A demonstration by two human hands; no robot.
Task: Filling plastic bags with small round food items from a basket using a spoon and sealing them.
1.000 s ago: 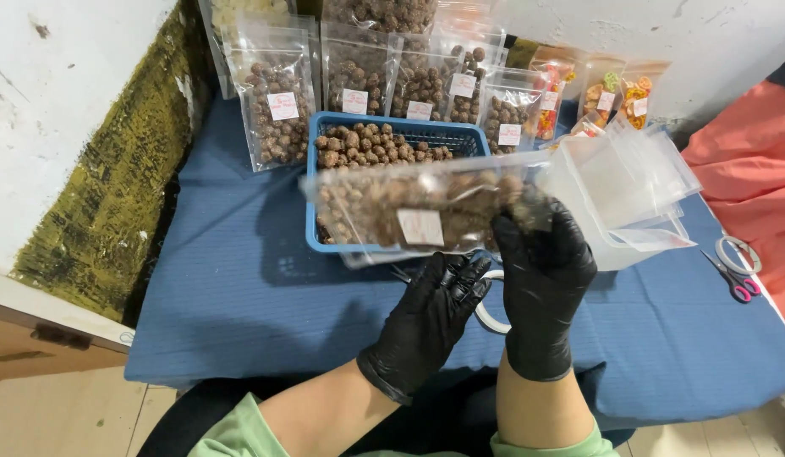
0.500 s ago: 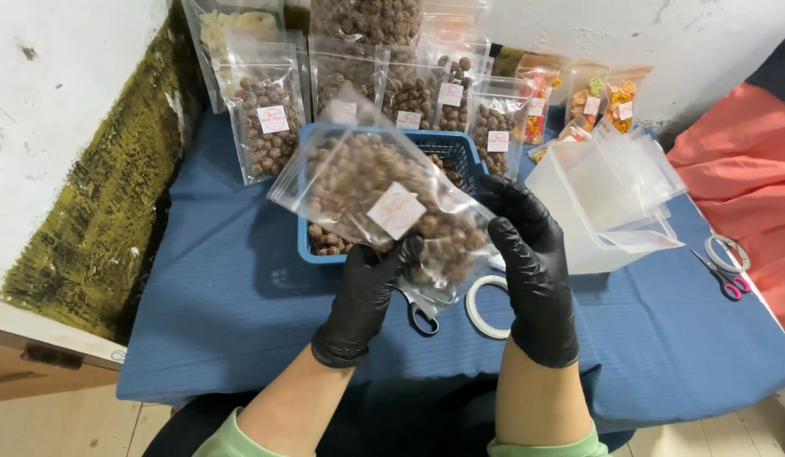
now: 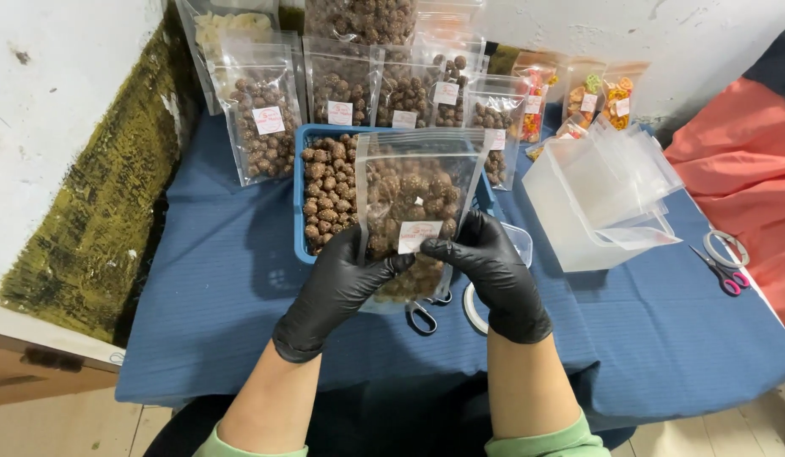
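**Clear pouch of brown nuggets held upright in two gloved hands**

Both hands wear thin, glossy black gloves. The left hand [image 3: 337,283] and the right hand [image 3: 494,271] pinch the lower part of a clear plastic pouch [image 3: 418,199] from either side, thumbs meeting on the small white label near its bottom edge. The pouch stands upright between them, flat and rectangular, its crinkled film packed with knobbly brown round pieces.

Just beyond the hands, partly behind the pouch, sits a blue plastic basket [image 3: 301,199] with a squared rim, heaped with the same rough brown balls. Farther off, along the wall, a row of filled pouches [image 3: 261,127] stands leaning, each with a white label; past the right hand some small packets [image 3: 608,97] hold bright orange and yellow pieces.

To the right of the right hand lies a stack of empty clear bags [image 3: 604,195], frosted and slippery-looking, fanned at the top. Under the hands, the looped handles of metal scissors [image 3: 424,317] and a roll of clear tape [image 3: 470,306] peek out. Far right, pink-handled scissors [image 3: 722,275] lie near another tape ring [image 3: 725,247]. Everything rests on a counter [image 3: 223,288] draped in ribbed blue cloth.
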